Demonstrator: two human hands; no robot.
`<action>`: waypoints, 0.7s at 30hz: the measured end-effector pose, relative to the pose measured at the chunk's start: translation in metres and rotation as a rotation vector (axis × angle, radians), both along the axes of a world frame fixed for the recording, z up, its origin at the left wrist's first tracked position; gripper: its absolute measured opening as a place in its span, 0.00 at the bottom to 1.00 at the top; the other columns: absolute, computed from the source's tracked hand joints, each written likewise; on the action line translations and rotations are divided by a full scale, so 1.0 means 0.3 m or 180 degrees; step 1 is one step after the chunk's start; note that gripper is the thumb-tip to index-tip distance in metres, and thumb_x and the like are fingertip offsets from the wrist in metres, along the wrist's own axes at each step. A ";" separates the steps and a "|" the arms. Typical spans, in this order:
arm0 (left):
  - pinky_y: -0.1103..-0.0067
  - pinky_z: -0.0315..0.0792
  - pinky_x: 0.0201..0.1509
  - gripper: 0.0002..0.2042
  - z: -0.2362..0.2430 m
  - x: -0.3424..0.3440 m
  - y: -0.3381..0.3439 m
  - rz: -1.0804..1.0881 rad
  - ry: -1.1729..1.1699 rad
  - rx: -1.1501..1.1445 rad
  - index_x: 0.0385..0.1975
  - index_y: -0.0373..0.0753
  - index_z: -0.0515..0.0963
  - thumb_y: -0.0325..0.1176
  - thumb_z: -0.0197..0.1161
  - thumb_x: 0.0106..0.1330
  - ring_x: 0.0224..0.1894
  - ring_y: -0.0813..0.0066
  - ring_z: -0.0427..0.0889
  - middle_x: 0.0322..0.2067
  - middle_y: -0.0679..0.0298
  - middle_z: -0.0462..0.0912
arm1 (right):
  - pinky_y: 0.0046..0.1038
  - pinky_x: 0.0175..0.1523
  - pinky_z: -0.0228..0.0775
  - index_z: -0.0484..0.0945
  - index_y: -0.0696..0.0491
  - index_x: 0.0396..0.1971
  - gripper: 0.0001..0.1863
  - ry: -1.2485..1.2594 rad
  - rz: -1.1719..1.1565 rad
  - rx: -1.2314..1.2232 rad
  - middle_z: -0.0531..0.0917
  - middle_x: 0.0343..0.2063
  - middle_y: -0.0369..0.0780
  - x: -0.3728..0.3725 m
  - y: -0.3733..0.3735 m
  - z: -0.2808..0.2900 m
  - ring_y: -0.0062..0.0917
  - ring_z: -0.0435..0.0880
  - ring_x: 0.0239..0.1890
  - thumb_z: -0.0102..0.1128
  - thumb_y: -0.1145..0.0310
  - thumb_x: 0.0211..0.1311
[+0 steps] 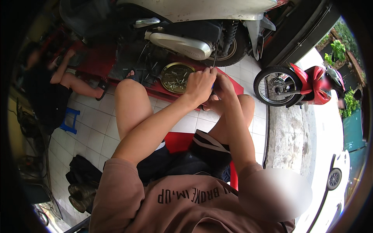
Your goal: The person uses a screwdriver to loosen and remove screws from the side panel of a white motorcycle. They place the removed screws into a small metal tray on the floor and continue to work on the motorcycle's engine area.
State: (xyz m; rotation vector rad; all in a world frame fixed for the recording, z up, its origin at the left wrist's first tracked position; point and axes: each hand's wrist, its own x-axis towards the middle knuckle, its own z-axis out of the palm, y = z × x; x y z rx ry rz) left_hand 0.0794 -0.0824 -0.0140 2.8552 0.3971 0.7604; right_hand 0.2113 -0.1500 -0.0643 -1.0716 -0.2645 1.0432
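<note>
Two hands: left hand (200, 84) wraps a slim tool (215, 60); right hand (224, 85) presses close, grip unclear.
Slim tool: best kept straight, steady.
Round tray (162, 77): best left undisturbed.

Lettering shows clearly in one place, the brown shirt (182, 215): a single line of bold, dark capitals (199, 193) runs across the chest, upside down in this view, so it reads from right to left. The line bends with the cloth, and its beginning, at the right, is partly lost in folds beside a blurred patch. On the scooter (210, 9), the silver cover (178, 44) low on the side bears a short row of small letters (191, 52) near its rear end, too faint to make out with certainty.
</note>
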 end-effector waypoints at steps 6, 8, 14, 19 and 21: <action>0.68 0.77 0.34 0.20 -0.016 -0.038 -0.007 -0.0217 -0.0222 -0.0945 0.38 0.32 0.75 0.37 0.71 0.50 0.30 0.56 0.83 0.26 0.53 0.81 | 0.28 0.50 0.68 0.71 0.50 0.40 0.15 0.0642 0.0169 0.0881 0.77 0.34 0.34 -0.025 -0.022 0.016 0.27 0.75 0.42 0.45 0.54 0.69; 0.66 0.76 0.34 0.22 -0.033 -0.067 -0.003 -0.0170 -0.0263 -0.1723 0.24 0.29 0.76 0.46 0.73 0.49 0.28 0.53 0.83 0.21 0.50 0.81 | 0.26 0.48 0.69 0.71 0.50 0.41 0.14 0.0662 0.0235 0.1106 0.76 0.33 0.33 -0.021 0.004 -0.014 0.26 0.75 0.41 0.45 0.55 0.70; 0.67 0.75 0.32 0.18 -0.008 -0.080 0.004 -0.0124 -0.0352 -0.2829 0.25 0.28 0.77 0.41 0.68 0.56 0.23 0.53 0.81 0.18 0.52 0.80 | 0.27 0.47 0.70 0.70 0.52 0.42 0.15 0.0813 0.0175 0.1445 0.75 0.34 0.35 -0.051 0.050 -0.022 0.24 0.74 0.39 0.47 0.56 0.69; 0.65 0.75 0.35 0.12 -0.013 -0.108 0.015 -0.0153 -0.0186 -0.1508 0.25 0.27 0.77 0.32 0.66 0.55 0.30 0.50 0.81 0.24 0.49 0.81 | 0.27 0.43 0.69 0.73 0.54 0.31 0.17 0.0463 0.0094 0.0368 0.77 0.28 0.37 -0.019 0.035 -0.049 0.24 0.75 0.32 0.51 0.53 0.67; 0.64 0.75 0.36 0.10 -0.003 -0.114 0.013 -0.0125 0.0066 -0.1079 0.26 0.27 0.77 0.30 0.66 0.54 0.32 0.49 0.81 0.27 0.47 0.80 | 0.27 0.41 0.68 0.73 0.54 0.26 0.18 0.0326 0.0070 0.0113 0.77 0.25 0.38 -0.005 0.030 -0.082 0.24 0.75 0.30 0.52 0.53 0.66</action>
